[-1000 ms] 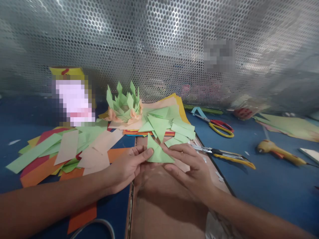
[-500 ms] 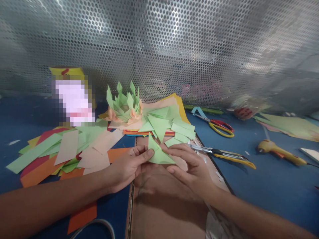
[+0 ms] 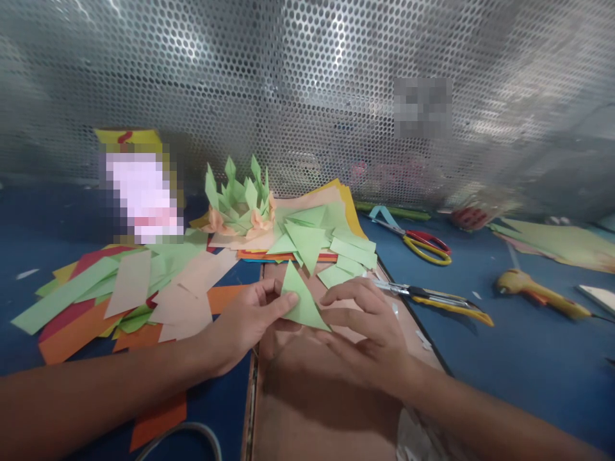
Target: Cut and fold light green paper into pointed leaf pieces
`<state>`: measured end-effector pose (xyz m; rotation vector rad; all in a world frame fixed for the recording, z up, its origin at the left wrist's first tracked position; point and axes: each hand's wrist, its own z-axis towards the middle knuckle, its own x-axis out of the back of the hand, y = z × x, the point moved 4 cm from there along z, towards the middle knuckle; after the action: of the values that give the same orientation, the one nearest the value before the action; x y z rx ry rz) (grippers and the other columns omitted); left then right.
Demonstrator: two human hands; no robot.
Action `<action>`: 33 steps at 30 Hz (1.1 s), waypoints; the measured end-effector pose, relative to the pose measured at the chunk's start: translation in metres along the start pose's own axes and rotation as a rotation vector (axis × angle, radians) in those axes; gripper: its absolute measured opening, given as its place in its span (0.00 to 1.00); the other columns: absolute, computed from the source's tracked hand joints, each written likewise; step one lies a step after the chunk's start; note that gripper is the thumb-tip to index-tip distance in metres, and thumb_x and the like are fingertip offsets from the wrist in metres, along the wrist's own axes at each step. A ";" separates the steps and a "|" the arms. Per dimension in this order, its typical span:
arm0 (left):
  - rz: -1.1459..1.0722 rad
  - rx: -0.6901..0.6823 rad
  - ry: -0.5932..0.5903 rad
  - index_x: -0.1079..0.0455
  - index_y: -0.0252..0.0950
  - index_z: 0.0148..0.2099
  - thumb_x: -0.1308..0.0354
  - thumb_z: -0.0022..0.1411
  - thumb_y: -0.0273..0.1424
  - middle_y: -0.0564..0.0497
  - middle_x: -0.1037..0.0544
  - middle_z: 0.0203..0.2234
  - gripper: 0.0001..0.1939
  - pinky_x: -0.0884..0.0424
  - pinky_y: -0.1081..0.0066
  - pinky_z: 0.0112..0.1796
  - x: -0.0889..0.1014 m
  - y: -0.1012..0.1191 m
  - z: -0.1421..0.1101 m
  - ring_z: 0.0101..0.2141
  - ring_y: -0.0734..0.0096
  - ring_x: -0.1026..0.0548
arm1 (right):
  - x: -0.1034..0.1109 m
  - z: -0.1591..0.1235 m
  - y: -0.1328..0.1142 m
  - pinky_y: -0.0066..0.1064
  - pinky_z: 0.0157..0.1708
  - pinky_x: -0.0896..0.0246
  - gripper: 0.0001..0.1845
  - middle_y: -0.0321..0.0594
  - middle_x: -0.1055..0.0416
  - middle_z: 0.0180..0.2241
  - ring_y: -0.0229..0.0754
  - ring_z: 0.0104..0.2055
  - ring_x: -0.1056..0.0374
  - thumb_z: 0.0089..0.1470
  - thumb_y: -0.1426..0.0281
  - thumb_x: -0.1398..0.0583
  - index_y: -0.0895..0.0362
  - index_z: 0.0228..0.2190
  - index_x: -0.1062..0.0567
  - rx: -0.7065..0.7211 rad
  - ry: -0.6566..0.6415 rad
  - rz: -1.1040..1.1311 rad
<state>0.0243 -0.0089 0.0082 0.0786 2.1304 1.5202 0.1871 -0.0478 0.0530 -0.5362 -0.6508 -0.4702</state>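
My left hand pinches a folded green paper triangle at its left edge, thumb on top. Beside the triangle's right edge, my right hand has its fingers bent and apart, and does not visibly grip it; whether a fingertip touches the paper I cannot tell. Beyond the hands lie several more folded green triangles and small green paper rectangles. A standing ring of folded green and peach paper points is behind them to the left. Under my hands is a brown board.
On the right lie scissors with red and yellow handles, a yellow utility knife and a yellow glue gun. Loose coloured paper strips cover the left. A blurred phone-like thing stands behind them. A perforated metal sheet closes off the back.
The green triangle has turned in my left hand and now shows a smooth face instead of its folds. My right fingers have drawn off its edge and spread.
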 end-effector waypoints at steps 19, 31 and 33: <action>0.087 -0.007 -0.060 0.35 0.35 0.49 0.33 0.52 0.31 0.47 0.23 0.39 0.22 0.28 0.66 0.42 -0.002 0.000 -0.002 0.40 0.65 0.26 | -0.008 -0.005 0.003 0.34 0.33 0.43 0.06 0.38 0.31 0.31 0.39 0.32 0.36 0.50 0.75 0.38 0.54 0.33 0.28 -0.076 -0.028 0.115; 0.136 -0.123 -0.086 0.45 0.38 0.51 0.37 0.55 0.29 0.46 0.26 0.43 0.25 0.29 0.65 0.39 -0.003 0.002 -0.002 0.41 0.64 0.27 | -0.012 -0.004 0.001 0.34 0.33 0.43 0.05 0.38 0.31 0.31 0.39 0.33 0.36 0.51 0.75 0.40 0.55 0.32 0.28 -0.146 -0.068 0.080; 0.159 -0.150 -0.116 0.44 0.38 0.52 0.38 0.56 0.28 0.46 0.26 0.42 0.24 0.30 0.65 0.41 -0.004 0.000 -0.002 0.42 0.63 0.27 | -0.013 -0.004 0.001 0.33 0.33 0.43 0.04 0.38 0.30 0.31 0.39 0.32 0.36 0.53 0.74 0.40 0.54 0.33 0.28 -0.137 -0.068 0.077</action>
<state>0.0268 -0.0121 0.0103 0.2824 1.9527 1.7178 0.1801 -0.0458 0.0410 -0.7072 -0.6634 -0.4271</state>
